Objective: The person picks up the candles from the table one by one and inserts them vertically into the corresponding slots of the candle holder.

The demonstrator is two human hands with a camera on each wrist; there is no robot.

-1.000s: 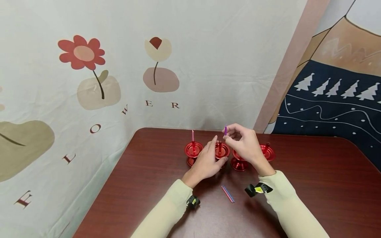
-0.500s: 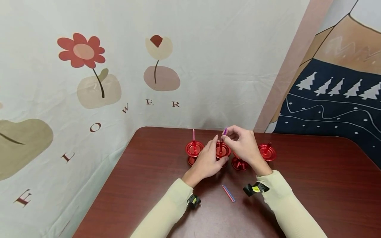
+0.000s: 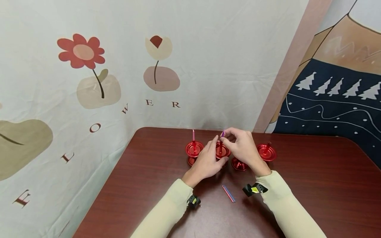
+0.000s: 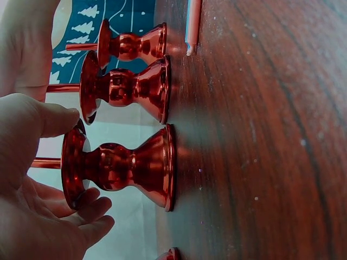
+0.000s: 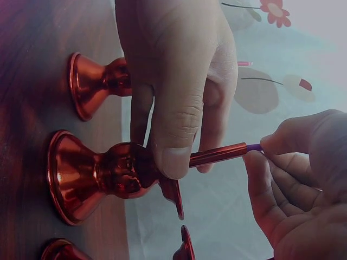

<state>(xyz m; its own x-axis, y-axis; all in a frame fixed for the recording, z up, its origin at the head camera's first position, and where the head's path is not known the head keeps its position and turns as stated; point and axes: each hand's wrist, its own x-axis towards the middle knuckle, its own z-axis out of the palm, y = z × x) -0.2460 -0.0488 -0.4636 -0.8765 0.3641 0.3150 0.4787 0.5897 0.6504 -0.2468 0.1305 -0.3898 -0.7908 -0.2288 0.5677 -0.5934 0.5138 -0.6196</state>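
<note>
In the head view, the gripped candle holder [image 3: 225, 152] is looked down on from the person's side, well back, with the flower-printed cloth [image 3: 208, 82] faced beyond it. In the left wrist view it is seen up close, low and sideways, the navy cloth [image 4: 122, 32] faced past its right. In the right wrist view it is viewed nearby, also sideways, towards the flower-printed cloth behind it. The gripped candle holder is shared by both wrist views.
</note>
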